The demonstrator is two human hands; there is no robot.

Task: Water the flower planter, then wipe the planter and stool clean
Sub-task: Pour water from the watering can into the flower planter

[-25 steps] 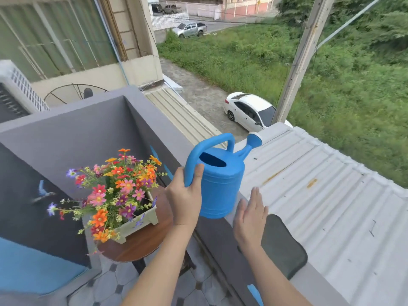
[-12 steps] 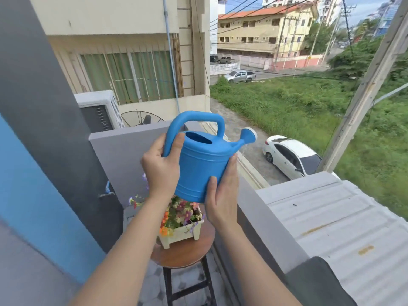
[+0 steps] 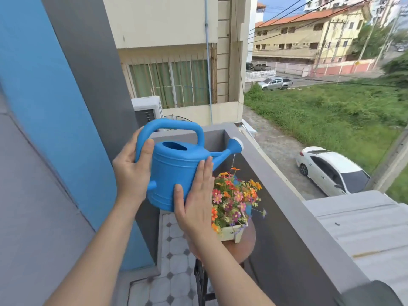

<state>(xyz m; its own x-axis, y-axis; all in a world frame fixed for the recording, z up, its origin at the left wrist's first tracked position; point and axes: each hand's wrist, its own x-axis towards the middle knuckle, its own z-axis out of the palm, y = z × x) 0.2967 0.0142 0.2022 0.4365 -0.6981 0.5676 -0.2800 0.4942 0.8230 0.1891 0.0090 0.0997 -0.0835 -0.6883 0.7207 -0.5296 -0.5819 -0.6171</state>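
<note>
Two hands are on the watering can (image 3: pixel 174 173) now. A second ago it stood on the ledge (image 3: pixel 293 195) with only my left hand on its handle. Left of centre in the frame, my left hand (image 3: pixel 130 171) wraps the back of the handle, thumb laid on the can's shoulder. In the centre the can is held up in the air and tipped toward the right, more than it was half a second ago. My right hand (image 3: pixel 194 202) lies flat against its side, fingers straight and together, steadying rather than gripping.

Just right of that, a thin thread of water (image 3: pixel 233 159) has begun to fall from the spout (image 3: pixel 235 146), which was dry before, toward the flowers (image 3: pixel 234 195). So I judge the watering has only just started. The planter (image 3: pixel 231 236) sits below centre on the round stool (image 3: pixel 241 247), close to the ledge. Wiping is not yet begun. A dark shape at the lower right corner (image 3: pixel 371 292) may be the cloth; I cannot tell.
</note>
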